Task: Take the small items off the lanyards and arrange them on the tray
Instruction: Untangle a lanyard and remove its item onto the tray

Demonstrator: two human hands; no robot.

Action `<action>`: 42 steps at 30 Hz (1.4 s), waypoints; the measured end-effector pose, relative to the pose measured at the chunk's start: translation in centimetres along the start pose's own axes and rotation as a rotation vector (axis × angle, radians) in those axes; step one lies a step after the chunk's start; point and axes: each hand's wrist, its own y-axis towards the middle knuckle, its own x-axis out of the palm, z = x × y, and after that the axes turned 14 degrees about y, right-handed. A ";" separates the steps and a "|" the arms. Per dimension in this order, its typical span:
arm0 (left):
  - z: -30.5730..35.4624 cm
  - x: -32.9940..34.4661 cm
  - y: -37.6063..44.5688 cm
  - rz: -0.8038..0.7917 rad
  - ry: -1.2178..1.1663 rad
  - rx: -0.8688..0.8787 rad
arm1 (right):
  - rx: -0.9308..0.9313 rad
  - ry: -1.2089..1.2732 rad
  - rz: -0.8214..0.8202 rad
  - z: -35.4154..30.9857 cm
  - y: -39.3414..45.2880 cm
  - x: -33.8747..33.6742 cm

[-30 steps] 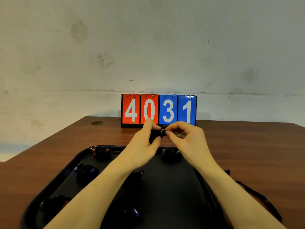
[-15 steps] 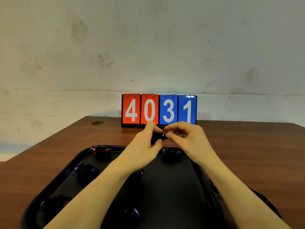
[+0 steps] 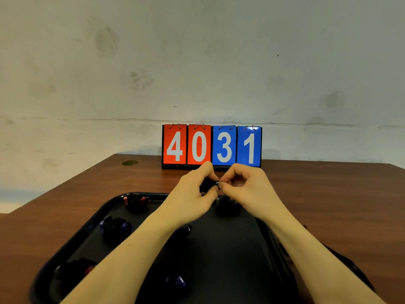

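The left hand (image 3: 192, 194) has its grip closed narrow on a small black item (image 3: 207, 185), thumb and fingers curled round it, held in the air above the far edge of the tray (image 3: 72, 244). The right hand (image 3: 245, 187) meets it from 3 o'clock — its thumb and forefinger pinch tight on a little metal ring (image 3: 217, 183) at the item's right end, the other fingers curled above. The two hands touch at that ring.

Below them the black tray lies on the brown bench (image 3: 328, 205), and several small items already sit on it:
- one with red ends (image 3: 137, 202) at about 11 o'clock of the tray, near its far rim
- a black and blue one (image 3: 116, 226) at 9 o'clock
- a dark one with a touch of red (image 3: 75, 268) at 7 o'clock, near the left rim
- a small blue one (image 3: 176, 281) at 6 o'clock, between the forearms
- a black one (image 3: 228, 206) at 1 o'clock, just under the right hand
- another dark one (image 3: 186, 229) half hidden by the left wrist — its shape cannot be made out

A dark strap (image 3: 355, 268), likely a lanyard, lies on the bench just beside the tray at 4 o'clock, mostly hidden by the right forearm. At 12 o'clock, at the far end of the bench against the wall (image 3: 197, 62), stands a flip scoreboard (image 3: 211, 147) reading 4031, two cards red and two blue. A small round mark (image 3: 129, 163) shows on the bench at 10 o'clock of the scoreboard's foot.
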 end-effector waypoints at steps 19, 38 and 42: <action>-0.4 -0.4 -0.1 -0.056 0.027 0.006 | 0.027 -0.070 -0.105 -0.3 0.0 -1.0; -0.2 -0.3 0.1 -0.038 0.003 -0.009 | -0.092 -0.126 0.003 -0.1 -0.1 0.5; -0.3 -0.2 0.1 -0.034 0.010 -0.049 | -0.093 -0.135 0.043 0.0 0.0 0.6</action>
